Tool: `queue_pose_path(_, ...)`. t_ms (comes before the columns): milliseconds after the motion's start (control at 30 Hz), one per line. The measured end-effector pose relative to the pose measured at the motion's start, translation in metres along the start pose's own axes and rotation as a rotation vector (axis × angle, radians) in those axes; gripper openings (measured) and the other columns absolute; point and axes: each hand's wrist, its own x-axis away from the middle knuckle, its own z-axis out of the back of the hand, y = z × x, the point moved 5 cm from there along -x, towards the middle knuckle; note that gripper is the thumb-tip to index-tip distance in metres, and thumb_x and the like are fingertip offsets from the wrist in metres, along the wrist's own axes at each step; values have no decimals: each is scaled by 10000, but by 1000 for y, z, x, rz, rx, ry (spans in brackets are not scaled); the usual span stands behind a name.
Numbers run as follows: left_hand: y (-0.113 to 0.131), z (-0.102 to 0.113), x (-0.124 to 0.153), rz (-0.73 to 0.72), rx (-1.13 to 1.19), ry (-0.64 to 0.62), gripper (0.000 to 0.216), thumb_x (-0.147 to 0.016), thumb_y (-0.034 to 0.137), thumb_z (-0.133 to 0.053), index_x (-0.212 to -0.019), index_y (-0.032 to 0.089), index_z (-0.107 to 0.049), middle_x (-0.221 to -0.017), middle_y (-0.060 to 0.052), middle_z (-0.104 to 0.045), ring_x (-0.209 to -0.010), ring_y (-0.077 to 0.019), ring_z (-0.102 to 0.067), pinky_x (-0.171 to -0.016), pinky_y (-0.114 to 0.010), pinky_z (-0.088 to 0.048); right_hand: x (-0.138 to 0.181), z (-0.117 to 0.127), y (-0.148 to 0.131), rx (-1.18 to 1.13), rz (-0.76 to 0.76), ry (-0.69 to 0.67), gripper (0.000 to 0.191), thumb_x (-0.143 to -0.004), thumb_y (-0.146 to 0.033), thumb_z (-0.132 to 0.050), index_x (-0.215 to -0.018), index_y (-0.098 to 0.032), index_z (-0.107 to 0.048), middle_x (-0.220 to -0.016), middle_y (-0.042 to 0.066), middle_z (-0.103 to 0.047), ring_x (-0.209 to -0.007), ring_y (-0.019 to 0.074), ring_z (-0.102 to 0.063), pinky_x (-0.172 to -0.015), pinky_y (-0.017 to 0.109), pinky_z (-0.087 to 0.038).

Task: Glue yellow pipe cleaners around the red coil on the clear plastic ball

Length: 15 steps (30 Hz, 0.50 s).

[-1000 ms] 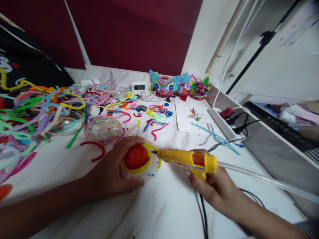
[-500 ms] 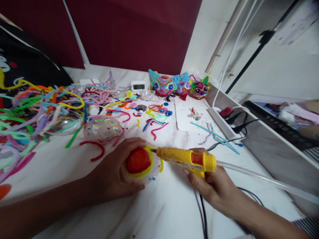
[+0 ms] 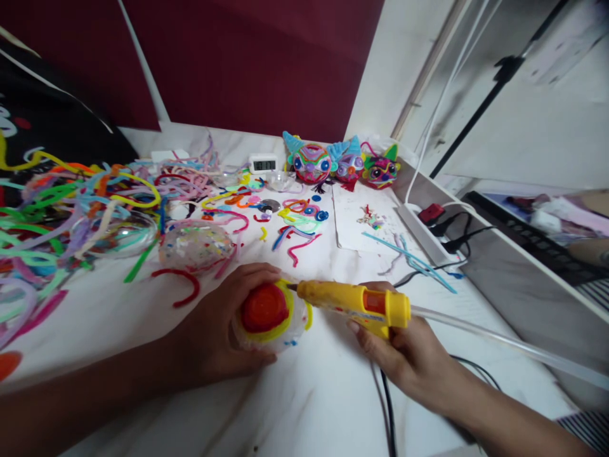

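"So, where is the clear plastic shell (image 3: 273,317)?"

"Near the lower centre of the frame, in the left hand (image 3: 221,324). The fingers curve around its left side, thumb low and the others over the top. It bears a red-orange disc (image 3: 264,307) ringed in crimson, then yellow."

"And the right hand (image 3: 412,355)?"

"Right of centre, its fingers wrapped around the grip of a yellow glue gun (image 3: 352,301). The nozzle points left at the yellow ring's upper right; I can't tell whether they touch. A translucent glue stick (image 3: 499,341) runs from the gun's back toward the right edge."

"What lies around them?"

"A curved red pipe cleaner (image 3: 190,289) sits just left of the left hand, with a flecked clear shell (image 3: 196,246) above it. Tangled pipe cleaners (image 3: 85,209) fill the left of the frame. Three decorated heads (image 3: 311,164) line the surface (image 3: 314,393) at upper centre-right."
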Motion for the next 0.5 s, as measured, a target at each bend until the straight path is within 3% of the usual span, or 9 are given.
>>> queue_pose_path(167, -2, 1, -2, -16, 37, 9, 914, -897, 578, -962, -1673, 457, -494, -1711, -50, -599, -1579, -391, -632, -1356, -557, -551, 1, 0, 0, 19, -35, -19, 121, -1111, -175, -621, -1173, -279, -621, -1024, 18, -713, -676, 155, -655, -563, 249, -561)
queue_pose_path(300, -3, 2, -2, -4, 20, 60, 846, -922, 609, -898, -1657, 408, -532, -1694, -26, -630, -1562, -439, -645, -1348, -598, -550, 3, 1, 2, 30, -57, -33, 125, -1116, -181, -609, -1200, -272, -619, -922, -1, -713, -613, 163, -636, -572, 270, -575)
queue_pose_path(500, -1, 5, -1, 22, -12, 39, 918, -882, 533, -967, -1666, 407, -506, -1706, -92, -627, -1573, -433, -640, -1341, -602, -561, 4, 3, -1, 106, 0, 3, 122, -1102, -183, -612, -1165, -286, -628, -1047, 34, -780, -705, 181, -728, -631, 283, -621)
